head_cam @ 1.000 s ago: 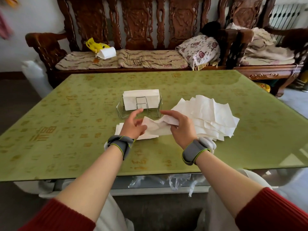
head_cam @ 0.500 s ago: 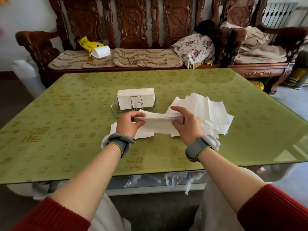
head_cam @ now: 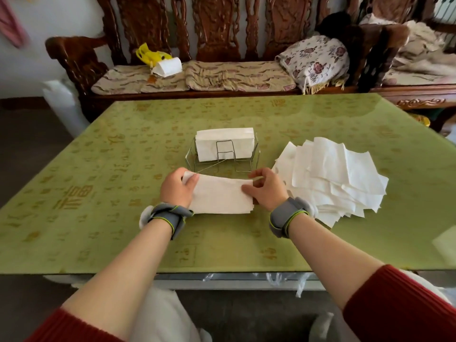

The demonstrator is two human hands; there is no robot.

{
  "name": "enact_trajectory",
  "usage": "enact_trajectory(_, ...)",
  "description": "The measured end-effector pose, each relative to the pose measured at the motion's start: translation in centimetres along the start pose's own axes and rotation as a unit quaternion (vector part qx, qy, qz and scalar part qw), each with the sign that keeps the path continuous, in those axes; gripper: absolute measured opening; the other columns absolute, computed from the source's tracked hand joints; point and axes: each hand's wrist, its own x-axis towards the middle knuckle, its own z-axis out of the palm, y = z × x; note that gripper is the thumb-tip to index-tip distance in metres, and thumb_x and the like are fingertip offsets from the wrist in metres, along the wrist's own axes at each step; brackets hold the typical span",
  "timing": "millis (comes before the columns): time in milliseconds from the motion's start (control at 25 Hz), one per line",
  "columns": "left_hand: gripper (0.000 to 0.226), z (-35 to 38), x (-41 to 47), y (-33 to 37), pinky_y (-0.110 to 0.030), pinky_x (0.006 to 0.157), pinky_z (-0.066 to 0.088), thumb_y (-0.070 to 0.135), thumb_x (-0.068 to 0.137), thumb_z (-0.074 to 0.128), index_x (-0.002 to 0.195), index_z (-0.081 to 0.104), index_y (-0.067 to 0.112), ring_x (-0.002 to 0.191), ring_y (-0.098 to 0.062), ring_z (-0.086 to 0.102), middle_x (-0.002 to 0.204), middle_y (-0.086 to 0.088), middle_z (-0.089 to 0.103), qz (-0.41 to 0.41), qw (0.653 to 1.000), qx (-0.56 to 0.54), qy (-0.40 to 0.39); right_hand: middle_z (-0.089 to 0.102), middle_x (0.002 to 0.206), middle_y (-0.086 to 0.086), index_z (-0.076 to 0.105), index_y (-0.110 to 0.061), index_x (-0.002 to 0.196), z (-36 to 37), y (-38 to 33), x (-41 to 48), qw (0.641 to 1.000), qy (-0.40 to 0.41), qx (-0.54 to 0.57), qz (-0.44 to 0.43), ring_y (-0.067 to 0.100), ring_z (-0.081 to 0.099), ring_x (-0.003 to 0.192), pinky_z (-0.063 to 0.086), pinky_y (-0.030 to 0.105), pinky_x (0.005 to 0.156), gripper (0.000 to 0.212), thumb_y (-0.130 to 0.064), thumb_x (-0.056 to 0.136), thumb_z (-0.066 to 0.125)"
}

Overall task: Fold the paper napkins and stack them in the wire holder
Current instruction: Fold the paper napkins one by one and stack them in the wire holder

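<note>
Folded napkin (head_cam: 222,196) sits mid-frame on the green table (head_cam: 98,218), just below the wire holder (head_cam: 256,155). It's a long strip running left-right. The lower edge shows several layers, can't tell if that's one sheet or a few.

Left hand (head_cam: 176,190) pinches the left end, thumb on top and fingers curled under. Right hand (head_cam: 267,191) pinches the right end, thumb against fingertips.

The holder already has a standing stack (head_cam: 224,139) of folded ones at the back, with open space at the front. The unfolded pile (head_cam: 330,176) is fanned out at right of frame, so probably plenty left to do.

Handling, my read:
- Near weightless, limp, no stiffness, so it'll sag if held at one end.
- Tears and creases easily, so keep the pinch light.
- The fold will likely spring open, so hold across the open edges.
- Grip both short ends and lower it in on its long edge.
- Holder looks light and may slide if bumped.
</note>
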Motion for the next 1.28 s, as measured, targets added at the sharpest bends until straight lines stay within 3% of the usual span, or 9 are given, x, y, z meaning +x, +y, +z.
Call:
enact_trajectory(120, 0.017, 1.5, 0.4, -1.5, -0.029, 0.062, 0.030, 0.023, 0.088, 0.058, 0.088, 0.059, 0.006, 0.079, -0.028, 0.051, 0.088, -0.013, 0.062, -0.039, 0.998, 0.049, -0.015, 0.053, 0.073, -0.010, 0.058, -0.023, 0.106, 1.0, 0.8, 0.9, 0.995, 0.025, -0.092, -0.016, 0.006, 0.051, 0.066, 0.042, 0.018, 0.052, 0.028, -0.019, 0.080, 0.069)
enact_trajectory(320, 0.012, 2.4, 1.3, -2.3, -0.029, 0.066, 0.034, 0.021, 0.086, 0.059, 0.083, 0.062, 0.009, 0.085, -0.030, 0.055, 0.094, -0.012, 0.062, 0.005, 0.996, 0.084, 0.006, 0.053, 0.072, -0.012, 0.060, -0.023, 0.108, 1.9, 1.3, 2.1, 0.990, 0.057, -0.127, -0.018, 0.012, 0.054, 0.073, 0.049, 0.028, 0.067, 0.027, -0.016, 0.082, 0.063)
enact_trajectory(480, 0.011, 2.8, 1.9, -2.8, -0.029, 0.069, 0.031, 0.017, 0.083, 0.063, 0.077, 0.062, 0.007, 0.084, -0.029, 0.054, 0.091, -0.011, 0.061, 0.073, 0.991, 0.110, -0.011, 0.055, 0.074, -0.008, 0.060, -0.022, 0.109, 1.6, 1.5, 2.4, 0.990, 0.097, -0.104, -0.009, 0.015, 0.055, 0.077, 0.042, 0.024, 0.068, 0.027, -0.014, 0.083, 0.061)
enact_trajectory(640, 0.005, 3.0, 2.3, -3.0, -0.035, 0.075, 0.039, 0.014, 0.083, 0.062, 0.083, 0.060, 0.011, 0.090, -0.029, 0.055, 0.092, -0.008, 0.063, 0.089, 0.986, 0.139, -0.039, 0.057, 0.079, -0.007, 0.063, -0.020, 0.107, 1.8, 1.4, 2.7, 0.984, 0.064, -0.165, -0.025, 0.017, 0.058, 0.085, 0.045, 0.025, 0.073, 0.029, -0.015, 0.079, 0.062)
enact_trajectory(800, 0.035, 2.9, 2.3, -3.1, -0.035, 0.095, 0.036, 0.029, 0.084, 0.062, 0.115, 0.054, 0.016, 0.111, -0.030, 0.048, 0.118, -0.007, 0.055, 0.064, 0.963, 0.239, -0.104, 0.054, 0.084, -0.007, 0.061, -0.019, 0.113, 1.3, 1.2, 2.9, 0.976, 0.017, -0.218, -0.024, 0.020, 0.056, 0.098, 0.046, 0.028, 0.084, 0.034, -0.017, 0.079, 0.063)
enact_trajectory(880, 0.041, 2.4, 2.3, -3.0, -0.036, 0.099, 0.034, 0.035, 0.086, 0.059, 0.122, 0.052, 0.017, 0.116, -0.031, 0.043, 0.125, -0.008, 0.047, 0.052, 0.944, 0.295, -0.140, 0.055, 0.088, -0.006, 0.060, -0.018, 0.115, 1.1, 1.1, 3.0, 0.972, 0.009, -0.233, -0.022, 0.020, 0.055, 0.100, 0.045, 0.028, 0.085, 0.035, -0.020, 0.080, 0.063)
enact_trajectory(1160, 0.038, 1.7, 2.6, -1.8, -0.036, 0.096, 0.035, 0.034, 0.089, 0.056, 0.118, 0.053, 0.010, 0.116, -0.033, 0.046, 0.123, -0.013, 0.051, 0.053, 0.910, 0.352, -0.211, 0.057, 0.118, 0.005, 0.054, -0.020, 0.125, 1.6, 0.5, 3.6, 0.953, -0.053, -0.297, 0.010, 0.023, 0.054, 0.107, 0.041, 0.025, 0.082, 0.044, -0.035, 0.084, 0.060)
enact_trajectory(1200, 0.035, 1.6, 2.7, -1.6, -0.036, 0.094, 0.036, 0.033, 0.089, 0.056, 0.115, 0.055, 0.010, 0.114, -0.033, 0.046, 0.121, -0.013, 0.051, 0.052, 0.911, 0.348, -0.214, 0.057, 0.119, 0.005, 0.053, -0.022, 0.125, 1.5, 0.4, 3.7, 0.955, -0.058, -0.290, 0.015, 0.023, 0.055, 0.107, 0.043, 0.026, 0.083, 0.045, -0.035, 0.083, 0.061)
enact_trajectory(1280, 0.027, 1.5, 2.8, -1.0, -0.033, 0.085, 0.038, 0.026, 0.088, 0.057, 0.108, 0.057, 0.009, 0.107, -0.032, 0.050, 0.114, -0.012, 0.053, 0.068, 0.946, 0.254, -0.189, 0.056, 0.119, 0.004, 0.050, -0.024, 0.122, 1.6, 0.3, 3.8, 0.966, -0.055, -0.253, 0.025, 0.025, 0.055, 0.106, 0.045, 0.029, 0.085, 0.045, -0.035, 0.081, 0.064)
